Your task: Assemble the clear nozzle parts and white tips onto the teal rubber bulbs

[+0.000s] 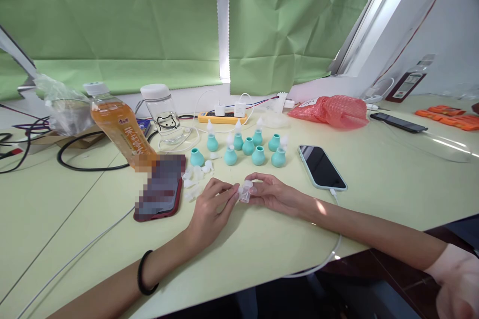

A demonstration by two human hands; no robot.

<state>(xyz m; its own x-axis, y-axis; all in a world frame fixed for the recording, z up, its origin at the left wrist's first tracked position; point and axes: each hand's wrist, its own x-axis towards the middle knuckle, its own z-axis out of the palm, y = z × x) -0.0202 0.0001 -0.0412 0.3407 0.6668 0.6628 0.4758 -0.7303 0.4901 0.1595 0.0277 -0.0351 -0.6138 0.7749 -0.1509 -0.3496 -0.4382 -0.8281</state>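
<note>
My left hand (209, 209) and my right hand (271, 192) meet on the pale table (374, 179), fingers pinched together on one small clear plastic piece (245, 191). Several loose clear plastic tips (196, 179) lie just left of my left hand. Behind my hands stand several teal rubber bulbs (249, 147), some with clear tips fitted on top.
A red-cased phone (160, 187) lies left of my hands, and a light-blue phone (322, 167) on a white cable lies to the right. At the back stand an orange drink bottle (123, 129), a clear jar (164, 114), a power strip (222, 118) and a red bag (333, 109).
</note>
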